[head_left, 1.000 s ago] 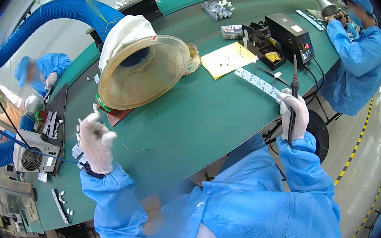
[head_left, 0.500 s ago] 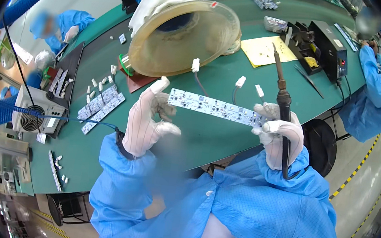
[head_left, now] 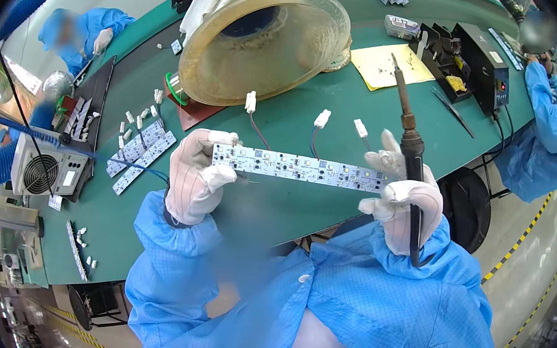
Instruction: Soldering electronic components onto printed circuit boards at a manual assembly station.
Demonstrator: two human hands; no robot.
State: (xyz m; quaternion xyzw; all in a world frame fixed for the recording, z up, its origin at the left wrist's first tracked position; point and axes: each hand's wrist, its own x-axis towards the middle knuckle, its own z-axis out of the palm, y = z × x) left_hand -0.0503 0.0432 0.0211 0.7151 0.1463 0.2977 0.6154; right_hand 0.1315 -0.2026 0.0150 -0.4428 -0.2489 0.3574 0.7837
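Note:
A long white circuit board strip [head_left: 299,168] dotted with small components is held up level over the green bench. Three wired white connectors stick up behind its far edge, among them a connector [head_left: 322,119] near the middle. My gloved left hand [head_left: 196,177] pinches the strip's left end between thumb and fingers. At the right end, my gloved right hand [head_left: 405,208] grips the strip. That same hand also holds a soldering iron [head_left: 412,144], its tip pointing up and away and its cable hanging by the wrist.
A fume extractor hood [head_left: 264,50] looms beyond the strip. Finished-looking board strips [head_left: 141,153] with connectors lie left on the bench [head_left: 275,207]. Far right are yellow paper [head_left: 391,69], tweezers [head_left: 453,112] and a black soldering station [head_left: 483,66]. Co-workers in blue sit at left and right.
My left hand has gone from open fingers beside the strip to closed on its left end. The strip has shifted left and become more level. My right hand keeps the iron and strip.

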